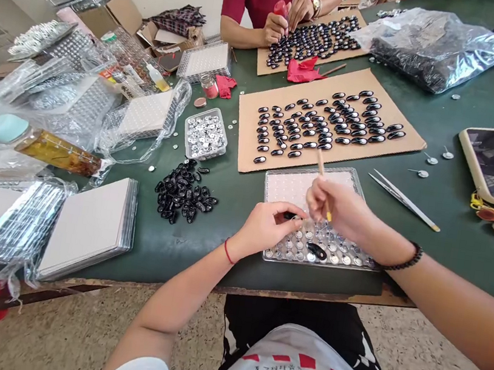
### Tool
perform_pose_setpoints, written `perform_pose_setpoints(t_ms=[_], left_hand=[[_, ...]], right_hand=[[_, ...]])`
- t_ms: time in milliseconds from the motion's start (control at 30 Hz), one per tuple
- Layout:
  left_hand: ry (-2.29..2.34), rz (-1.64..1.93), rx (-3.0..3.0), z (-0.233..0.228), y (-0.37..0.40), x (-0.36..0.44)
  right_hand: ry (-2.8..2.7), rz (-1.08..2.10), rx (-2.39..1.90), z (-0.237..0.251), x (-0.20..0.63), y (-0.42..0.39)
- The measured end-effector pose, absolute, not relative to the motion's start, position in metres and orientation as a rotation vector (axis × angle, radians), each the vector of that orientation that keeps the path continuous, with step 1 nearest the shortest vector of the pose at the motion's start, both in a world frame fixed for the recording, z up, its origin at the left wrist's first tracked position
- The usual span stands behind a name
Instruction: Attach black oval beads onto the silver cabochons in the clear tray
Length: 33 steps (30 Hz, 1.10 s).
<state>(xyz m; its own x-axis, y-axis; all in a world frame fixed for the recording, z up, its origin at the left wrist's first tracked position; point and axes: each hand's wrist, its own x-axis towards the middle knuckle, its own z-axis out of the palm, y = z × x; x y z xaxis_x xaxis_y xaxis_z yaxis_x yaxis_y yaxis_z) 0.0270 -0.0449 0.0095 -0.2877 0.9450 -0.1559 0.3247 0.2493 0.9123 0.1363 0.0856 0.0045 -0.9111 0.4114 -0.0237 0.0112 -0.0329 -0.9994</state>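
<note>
Your left hand [264, 227] pinches a black piece [289, 215] over the tray [284, 184] at the bench's near edge; your right hand [340, 207] grips a stick [322, 174].

Green table [493, 97], tan cardboard sheet [399, 146], glossy black oval pieces [184, 191], red wrist string [228, 251].

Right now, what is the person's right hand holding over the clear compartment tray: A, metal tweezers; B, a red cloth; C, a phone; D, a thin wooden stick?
D: the right hand grips a thin wooden stick above the clear compartment tray, while the metal tweezers lie untouched on the green table to its right.
</note>
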Motion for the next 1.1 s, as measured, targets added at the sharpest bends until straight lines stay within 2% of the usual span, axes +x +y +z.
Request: perform_pose_setpoints(t_ms=[67, 200, 400, 500, 733, 867, 1000, 1100], left_hand=[[1.745, 1.085, 1.120, 0.011, -0.044, 0.029], [1.688, 1.224, 1.038, 0.015, -0.044, 0.029], [1.681, 1.301, 1.040, 0.013, -0.047, 0.031], [1.736, 1.293, 1.072, 0.009, -0.048, 0.033], [1.986, 0.951, 1.380, 0.035, -0.057, 0.002], [2.401, 0.649, 1.404, 0.044, -0.083, -0.048], [2.655, 0.192, 1.218, 0.033, -0.108, -0.085], [2.694, 0.114, 1.128, 0.025, -0.115, -0.095]], right_hand=[[-1.949, 1.996, -0.511, 0.007, 0.137, 0.089], [-2.239, 1.600, -0.556, 0.012, 0.139, 0.084], [-2.302, 1.589, -0.566, 0.006, 0.136, 0.082], [-2.358, 1.478, -0.551, 0.003, 0.135, 0.082], [-2.496, 1.200, -0.517, 0.007, 0.135, 0.091], [-2.504, 1.068, -0.590, 0.020, 0.125, 0.118], [-2.458, 0.947, -0.509, 0.026, 0.080, 0.138], [-2.545, 0.895, -0.508, 0.019, 0.033, 0.137]])
